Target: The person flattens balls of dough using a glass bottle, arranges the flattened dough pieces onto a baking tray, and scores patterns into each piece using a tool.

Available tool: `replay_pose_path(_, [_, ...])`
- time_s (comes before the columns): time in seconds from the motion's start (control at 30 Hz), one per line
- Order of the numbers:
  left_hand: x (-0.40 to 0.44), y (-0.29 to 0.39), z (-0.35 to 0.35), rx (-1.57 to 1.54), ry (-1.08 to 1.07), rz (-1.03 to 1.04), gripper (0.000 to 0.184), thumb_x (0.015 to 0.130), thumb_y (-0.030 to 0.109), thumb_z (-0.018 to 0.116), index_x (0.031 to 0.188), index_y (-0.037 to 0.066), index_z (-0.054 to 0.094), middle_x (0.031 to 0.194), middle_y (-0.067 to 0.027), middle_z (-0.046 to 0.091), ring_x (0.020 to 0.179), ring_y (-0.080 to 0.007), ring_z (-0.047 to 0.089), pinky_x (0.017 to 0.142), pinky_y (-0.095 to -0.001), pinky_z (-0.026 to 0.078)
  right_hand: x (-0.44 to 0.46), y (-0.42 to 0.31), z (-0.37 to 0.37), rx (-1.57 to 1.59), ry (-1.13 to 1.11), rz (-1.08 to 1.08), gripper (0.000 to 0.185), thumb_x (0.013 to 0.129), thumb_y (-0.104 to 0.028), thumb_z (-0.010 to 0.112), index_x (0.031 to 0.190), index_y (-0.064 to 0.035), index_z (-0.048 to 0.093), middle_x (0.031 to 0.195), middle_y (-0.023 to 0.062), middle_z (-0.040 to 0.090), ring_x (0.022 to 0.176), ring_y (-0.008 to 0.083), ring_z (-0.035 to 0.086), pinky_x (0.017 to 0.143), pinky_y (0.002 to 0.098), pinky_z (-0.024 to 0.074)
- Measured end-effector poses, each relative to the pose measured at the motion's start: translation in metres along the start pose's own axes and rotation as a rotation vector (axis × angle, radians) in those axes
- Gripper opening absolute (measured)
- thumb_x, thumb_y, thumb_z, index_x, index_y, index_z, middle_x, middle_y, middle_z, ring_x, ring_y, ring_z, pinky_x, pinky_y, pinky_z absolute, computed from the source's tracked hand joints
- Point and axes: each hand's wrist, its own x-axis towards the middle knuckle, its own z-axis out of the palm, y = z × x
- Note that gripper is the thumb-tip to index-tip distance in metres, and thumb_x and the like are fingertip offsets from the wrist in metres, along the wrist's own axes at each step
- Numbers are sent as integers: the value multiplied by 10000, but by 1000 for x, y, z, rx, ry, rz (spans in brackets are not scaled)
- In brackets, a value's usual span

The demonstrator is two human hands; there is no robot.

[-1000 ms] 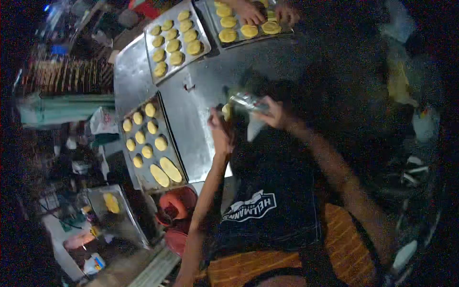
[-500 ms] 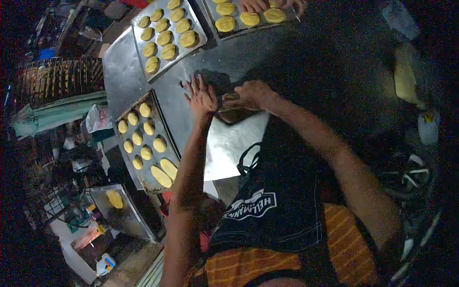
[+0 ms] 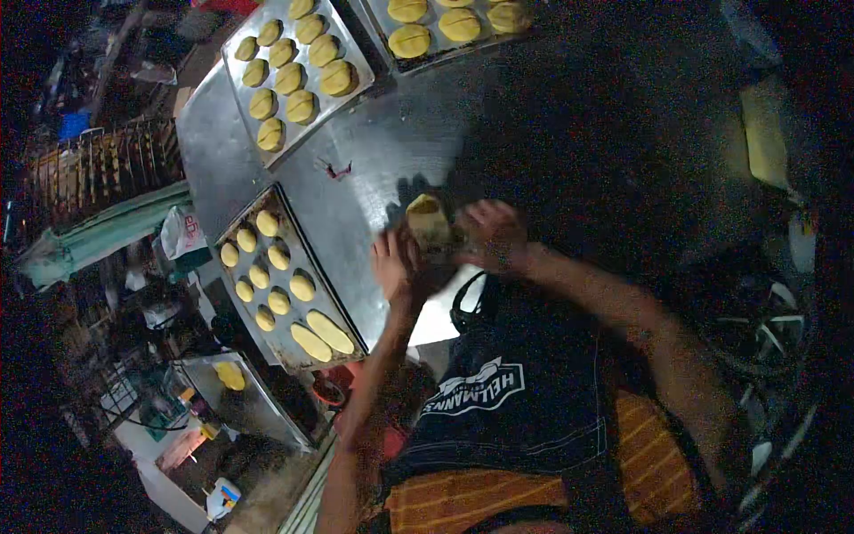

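A piece of yellow dough [image 3: 429, 218] sits on the metal table between my two hands, partly in shadow. My left hand [image 3: 394, 265] is at its near left side, fingers stretched out and apart; whether it touches the dough cannot be made out. Close to the dough's right side is my right hand [image 3: 495, 235], its fingers smeared by motion. Farther up the table lies a small dark red object [image 3: 334, 169] of unclear kind.
Left of my hands, a dark-edged tray [image 3: 307, 254] bears round dough pieces and two long flat ones. Two more trays of creased dough pieces, one silvery [image 3: 351, 105], stand at the far side. A lower tray [image 3: 258, 400] holds one yellow piece.
Both hands have drawn nearer to me, the left one from flat on the table to beside the dough. The dough now shows between them. Another person's hands have left the far tray.
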Motion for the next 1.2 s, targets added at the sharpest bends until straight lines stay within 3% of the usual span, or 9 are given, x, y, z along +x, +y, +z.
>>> replay_pose_path(0.07, [46,-6,13,435,185,9,451,905,260,504,1337,130,507,1291,-128,534,1091,-344,522,857,-439,431,33,9,-9,-248,287,-20,683,801,-744,465,994,-103,602,828,73,570,598,220,515,541,385,405])
replay_pose_path(0.13, [98,-12,17,224,275,78,530,901,305,507,1396,128,439,1396,-111,479,1153,-346,505,885,-461,423,67,21,-11,-159,-208,263,714,872,-730,387,832,-66,646,744,107,604,520,259,509,526,408,427])
replay_pose_path(0.5, [85,-22,2,68,270,159,594,943,340,457,1476,104,346,1539,-251,258,1389,-499,250,1110,-588,219,67,-6,-52,255,-610,363,650,923,-617,417,794,-29,663,796,118,669,647,342,600,616,472,467])
replay_pose_path(0.57, [28,-32,10,19,189,130,540,962,298,420,1462,98,378,1543,-229,267,1400,-479,249,1129,-548,211,11,-13,29,-172,104,152,544,897,-577,480,964,-60,634,949,83,647,730,288,598,617,450,434])
replay_pose_path(0.67, [-44,-18,3,-72,176,45,475,968,216,395,1426,96,432,1526,-190,330,1401,-427,293,1123,-498,256,-35,-33,43,-300,368,-40,542,878,-576,501,1088,-82,577,1045,90,597,801,266,572,622,418,400])
replay_pose_path(0.77, [-69,-24,20,-196,243,6,404,954,194,422,1330,65,496,1394,-195,465,1267,-410,438,1035,-474,348,-42,-35,40,-159,341,-50,640,862,-639,494,1108,-54,579,1036,152,592,788,292,562,624,433,403])
replay_pose_path(0.9, [-39,-5,2,-247,357,115,321,936,180,460,1214,34,527,1194,-192,530,1053,-376,513,909,-453,398,-19,-37,-5,65,-269,141,710,826,-696,503,1106,-47,580,1002,163,600,727,308,556,598,420,405])
replay_pose_path(1.0, [26,-6,10,-29,449,192,354,870,157,517,1194,14,510,1092,-201,515,938,-374,509,837,-458,410,17,-18,-8,-177,344,-33,674,825,-708,500,966,-57,605,967,144,631,634,295,563,573,409,427])
replay_pose_path(1.2, [175,-9,-1,243,402,14,375,897,239,554,1204,26,521,1164,-198,536,1040,-398,539,807,-482,460,127,37,-44,245,-504,446,727,914,-674,408,838,-2,674,758,155,666,625,286,611,622,424,487])
